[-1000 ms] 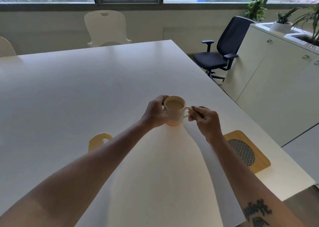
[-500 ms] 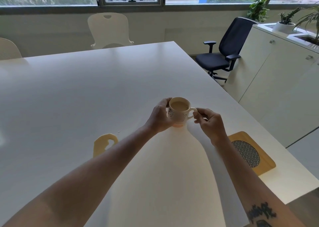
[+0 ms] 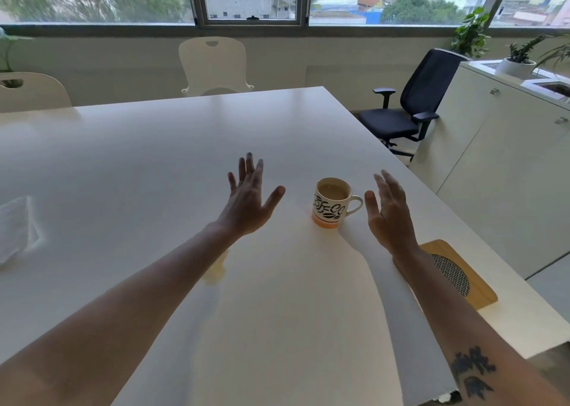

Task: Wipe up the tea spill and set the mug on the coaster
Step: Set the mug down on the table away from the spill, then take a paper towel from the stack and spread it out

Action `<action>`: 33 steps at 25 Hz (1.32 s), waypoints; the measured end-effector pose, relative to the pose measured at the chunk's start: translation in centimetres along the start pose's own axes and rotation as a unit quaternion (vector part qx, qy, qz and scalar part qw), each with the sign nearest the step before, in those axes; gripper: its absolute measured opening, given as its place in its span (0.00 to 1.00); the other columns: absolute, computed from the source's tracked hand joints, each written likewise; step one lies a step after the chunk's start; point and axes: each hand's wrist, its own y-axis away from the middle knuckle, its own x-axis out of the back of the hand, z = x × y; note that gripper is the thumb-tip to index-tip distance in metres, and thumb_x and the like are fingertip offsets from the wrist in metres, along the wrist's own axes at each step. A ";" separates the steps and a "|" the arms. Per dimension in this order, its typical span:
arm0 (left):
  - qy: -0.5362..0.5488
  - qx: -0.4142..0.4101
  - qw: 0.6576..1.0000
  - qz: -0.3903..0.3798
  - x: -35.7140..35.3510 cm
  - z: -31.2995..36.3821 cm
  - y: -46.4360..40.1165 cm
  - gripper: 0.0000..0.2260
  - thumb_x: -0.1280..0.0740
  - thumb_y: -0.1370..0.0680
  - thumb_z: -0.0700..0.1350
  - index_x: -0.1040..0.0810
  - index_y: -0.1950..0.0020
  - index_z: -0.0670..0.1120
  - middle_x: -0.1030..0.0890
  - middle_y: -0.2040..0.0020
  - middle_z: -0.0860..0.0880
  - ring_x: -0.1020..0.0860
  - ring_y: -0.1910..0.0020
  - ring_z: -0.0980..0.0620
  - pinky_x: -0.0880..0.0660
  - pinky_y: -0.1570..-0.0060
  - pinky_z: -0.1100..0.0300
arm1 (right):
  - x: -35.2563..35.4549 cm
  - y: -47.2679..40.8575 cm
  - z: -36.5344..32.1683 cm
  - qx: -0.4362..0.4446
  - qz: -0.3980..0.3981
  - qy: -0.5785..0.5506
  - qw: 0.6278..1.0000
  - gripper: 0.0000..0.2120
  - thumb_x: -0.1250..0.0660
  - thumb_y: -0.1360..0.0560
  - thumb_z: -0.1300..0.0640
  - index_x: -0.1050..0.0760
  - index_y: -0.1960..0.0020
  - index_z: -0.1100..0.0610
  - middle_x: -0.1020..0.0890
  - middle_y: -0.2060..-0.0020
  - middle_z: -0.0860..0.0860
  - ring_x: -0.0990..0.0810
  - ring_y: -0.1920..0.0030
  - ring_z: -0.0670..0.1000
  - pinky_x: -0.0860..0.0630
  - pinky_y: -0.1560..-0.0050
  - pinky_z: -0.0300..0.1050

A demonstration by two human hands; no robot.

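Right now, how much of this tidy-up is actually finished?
Nothing looks finished. The tea spill sits unwiped beside the left forearm, and the cloth lies untouched far left. Both hands, left hand and right hand, are open and empty. The mug stands on the table, not the coaster.

Glossy mug (image 3: 331, 203), wooden coaster (image 3: 479, 294).

Mug (image 3: 332, 202) stands on the surface (image 3: 154, 165), centre. Coaster (image 3: 462, 274) lies at 4 o'clock from it, near the edge. Spill (image 3: 216, 270) lies at 8 o'clock. Cloth (image 3: 17, 229) lies well apart at 9 o'clock. Left hand (image 3: 249, 203) and right hand (image 3: 390, 217) flank the mug, apart from it.
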 end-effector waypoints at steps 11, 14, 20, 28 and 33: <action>-0.165 0.038 0.985 0.044 13.0 -8.3 4.9 0.44 0.52 0.17 0.70 0.58 0.12 0.42 0.63 0.12 0.43 0.66 0.14 0.45 0.65 0.17 0.38 | 2.1 -5.8 -7.9 0.085 -0.035 0.076 0.993 0.35 0.53 0.13 0.40 0.55 0.13 0.59 0.56 0.13 0.55 0.58 0.14 0.54 0.59 0.16 0.63; -0.183 0.046 0.980 0.067 17.5 -10.4 6.2 0.45 0.53 0.18 0.71 0.58 0.12 0.42 0.63 0.12 0.44 0.66 0.13 0.46 0.65 0.17 0.39 | 1.9 -6.9 -12.2 0.109 -0.031 0.075 0.991 0.35 0.51 0.12 0.42 0.55 0.13 0.60 0.56 0.13 0.56 0.58 0.13 0.54 0.60 0.15 0.62; -0.222 0.067 0.968 0.099 25.8 -15.6 10.2 0.44 0.52 0.18 0.71 0.57 0.12 0.42 0.63 0.12 0.44 0.66 0.13 0.47 0.65 0.17 0.38 | -1.4 -6.9 -22.1 0.174 -0.032 0.058 0.982 0.36 0.52 0.14 0.41 0.53 0.14 0.61 0.55 0.13 0.56 0.57 0.13 0.54 0.58 0.15 0.59; -0.257 0.118 0.950 0.130 33.9 -22.1 15.6 0.45 0.52 0.18 0.71 0.55 0.12 0.41 0.62 0.12 0.43 0.65 0.13 0.45 0.64 0.17 0.37 | -7.5 -5.8 -34.5 0.241 -0.075 0.015 0.968 0.34 0.48 0.12 0.44 0.53 0.13 0.60 0.55 0.13 0.55 0.57 0.13 0.53 0.58 0.14 0.54; -0.275 0.143 0.941 0.137 36.7 -25.9 18.7 0.45 0.54 0.19 0.72 0.54 0.12 0.41 0.61 0.12 0.43 0.65 0.13 0.45 0.65 0.17 0.38 | -11.7 -4.0 -40.9 0.275 -0.107 -0.010 0.955 0.34 0.48 0.12 0.44 0.53 0.13 0.60 0.55 0.13 0.55 0.57 0.13 0.53 0.57 0.14 0.55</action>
